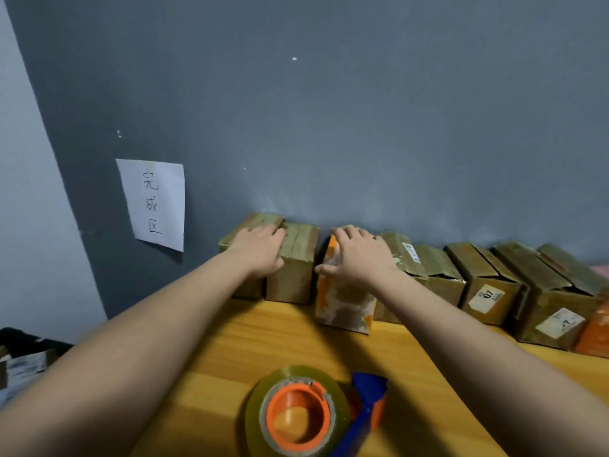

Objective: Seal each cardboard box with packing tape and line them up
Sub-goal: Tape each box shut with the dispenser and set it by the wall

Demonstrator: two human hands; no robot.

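Nearest the camera, a tape dispenser (303,413) with an orange core and blue handle lies at the table's (247,338) front edge. Left hand (260,249), fingers straight, rests flat on two plain boxes (290,258) at the row's left end. Right hand (359,255), fingers spread and lightly bent, presses the orange-and-white box (342,301), standing slightly forward of the row. Further boxes (487,285) continue right along the back edge, against the grey wall (329,110). A handwritten paper sign (155,202) hangs left.
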